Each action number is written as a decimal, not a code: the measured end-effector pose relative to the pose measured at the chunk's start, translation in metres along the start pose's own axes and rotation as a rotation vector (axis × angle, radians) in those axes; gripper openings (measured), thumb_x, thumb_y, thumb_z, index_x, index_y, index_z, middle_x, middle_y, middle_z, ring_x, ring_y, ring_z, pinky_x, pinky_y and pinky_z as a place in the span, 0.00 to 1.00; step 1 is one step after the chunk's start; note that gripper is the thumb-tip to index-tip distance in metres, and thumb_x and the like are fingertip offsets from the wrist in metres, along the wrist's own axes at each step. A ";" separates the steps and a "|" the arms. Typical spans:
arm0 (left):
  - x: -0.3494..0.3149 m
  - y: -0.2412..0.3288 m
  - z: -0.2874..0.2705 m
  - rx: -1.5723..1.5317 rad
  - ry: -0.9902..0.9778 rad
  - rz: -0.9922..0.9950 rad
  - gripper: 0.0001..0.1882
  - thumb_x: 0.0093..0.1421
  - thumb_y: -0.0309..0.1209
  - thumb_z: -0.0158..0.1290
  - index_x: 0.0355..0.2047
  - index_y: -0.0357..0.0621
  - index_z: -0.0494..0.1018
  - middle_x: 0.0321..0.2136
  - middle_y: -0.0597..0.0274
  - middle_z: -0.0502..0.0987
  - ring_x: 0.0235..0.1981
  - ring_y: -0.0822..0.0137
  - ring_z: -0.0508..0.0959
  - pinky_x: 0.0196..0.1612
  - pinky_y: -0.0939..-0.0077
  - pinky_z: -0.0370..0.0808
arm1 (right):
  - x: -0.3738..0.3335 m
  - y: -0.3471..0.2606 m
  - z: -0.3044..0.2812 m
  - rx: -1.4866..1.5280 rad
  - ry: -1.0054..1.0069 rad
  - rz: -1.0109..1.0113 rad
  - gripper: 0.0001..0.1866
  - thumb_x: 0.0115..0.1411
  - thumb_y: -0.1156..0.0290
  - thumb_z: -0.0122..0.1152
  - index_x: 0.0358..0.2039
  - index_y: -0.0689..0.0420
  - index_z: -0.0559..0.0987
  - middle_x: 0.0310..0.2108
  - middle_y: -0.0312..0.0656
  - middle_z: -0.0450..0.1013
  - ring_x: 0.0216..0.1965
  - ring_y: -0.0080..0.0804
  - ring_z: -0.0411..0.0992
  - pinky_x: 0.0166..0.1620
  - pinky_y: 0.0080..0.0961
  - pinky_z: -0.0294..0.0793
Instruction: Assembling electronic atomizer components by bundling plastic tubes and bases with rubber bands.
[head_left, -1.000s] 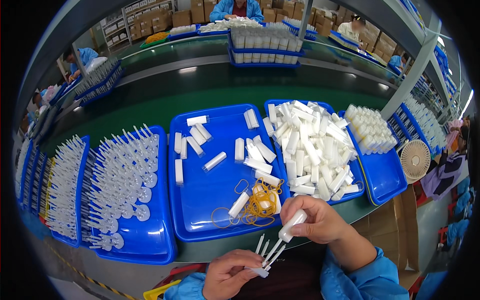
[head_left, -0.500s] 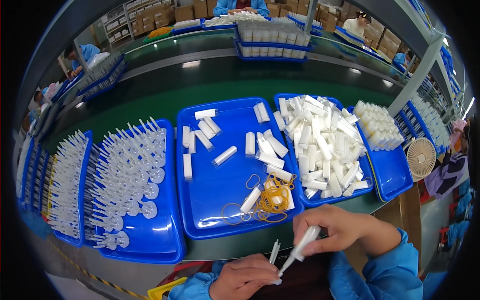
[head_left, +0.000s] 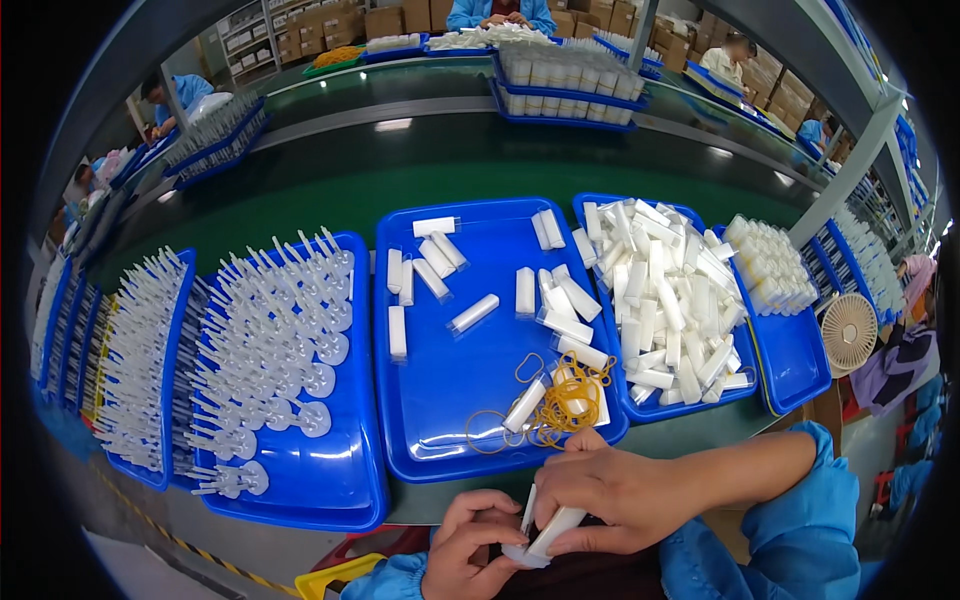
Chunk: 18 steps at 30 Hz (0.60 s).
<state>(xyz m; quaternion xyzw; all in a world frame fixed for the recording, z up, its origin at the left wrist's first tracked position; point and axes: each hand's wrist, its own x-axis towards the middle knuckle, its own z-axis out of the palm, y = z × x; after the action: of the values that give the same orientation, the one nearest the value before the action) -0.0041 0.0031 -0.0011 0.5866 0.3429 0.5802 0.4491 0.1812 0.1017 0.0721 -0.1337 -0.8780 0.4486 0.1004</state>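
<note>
Just beyond the near edge of the bench, my left hand [head_left: 470, 545] pinches the clear plastic base [head_left: 522, 556] of a stand with thin upright prongs. My right hand [head_left: 610, 490] grips a white oblong piece [head_left: 560, 525] and holds it tilted, its lower end against that base. One prong [head_left: 528, 505] stands up between the two hands. Fingers cover part of the joint. Beyond my right hand lies a blue tray [head_left: 440, 400] with scattered white oblong pieces in clear sleeves [head_left: 475, 314] and a tangle of yellow rubber bands [head_left: 575, 402].
At the left, blue trays [head_left: 345, 480] hold many pronged clear stands [head_left: 270, 350]. To the right, another tray carries heaped white pieces [head_left: 670, 300], beside packed clear-and-white pieces [head_left: 768, 265]. A round beige fan [head_left: 849, 332] and a metal post [head_left: 850, 170] stand farther right. Across the green belt [head_left: 400, 165], people work.
The white piece has come down from above the stand to its base. My right hand has moved left and down, close against my left hand. The whole view has shifted slightly.
</note>
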 end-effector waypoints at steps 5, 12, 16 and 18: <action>-0.008 -0.012 -0.007 -0.039 0.231 -0.045 0.12 0.50 0.17 0.55 0.34 0.39 0.67 0.41 0.52 0.66 0.37 0.67 0.72 0.38 0.77 0.73 | 0.031 0.036 -0.023 -0.064 0.189 0.151 0.12 0.58 0.63 0.51 0.39 0.55 0.67 0.39 0.43 0.66 0.45 0.39 0.63 0.47 0.34 0.54; -0.008 -0.003 -0.018 0.100 0.202 -0.042 0.10 0.51 0.18 0.55 0.33 0.36 0.68 0.39 0.51 0.69 0.33 0.67 0.74 0.36 0.77 0.74 | 0.051 0.072 -0.028 -0.864 -0.035 -0.141 0.08 0.54 0.60 0.53 0.30 0.50 0.73 0.29 0.33 0.69 0.37 0.27 0.64 0.40 0.28 0.56; -0.006 -0.001 -0.013 0.072 0.210 -0.045 0.11 0.48 0.16 0.57 0.33 0.35 0.69 0.37 0.52 0.70 0.32 0.67 0.75 0.35 0.77 0.74 | 0.053 0.069 -0.028 -1.009 -0.080 -0.127 0.09 0.53 0.60 0.54 0.30 0.50 0.73 0.29 0.34 0.69 0.37 0.27 0.64 0.39 0.28 0.57; -0.006 -0.001 -0.012 0.040 0.236 -0.064 0.12 0.47 0.16 0.57 0.33 0.36 0.70 0.37 0.51 0.70 0.32 0.66 0.75 0.35 0.77 0.74 | 0.048 0.068 -0.022 -1.021 -0.087 -0.089 0.09 0.51 0.61 0.55 0.31 0.51 0.74 0.29 0.34 0.69 0.37 0.27 0.64 0.40 0.29 0.58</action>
<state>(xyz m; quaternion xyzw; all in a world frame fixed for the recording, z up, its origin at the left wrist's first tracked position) -0.0161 -0.0004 -0.0055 0.5120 0.4235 0.6235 0.4121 0.1523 0.1727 0.0320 -0.1095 -0.9933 -0.0366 0.0046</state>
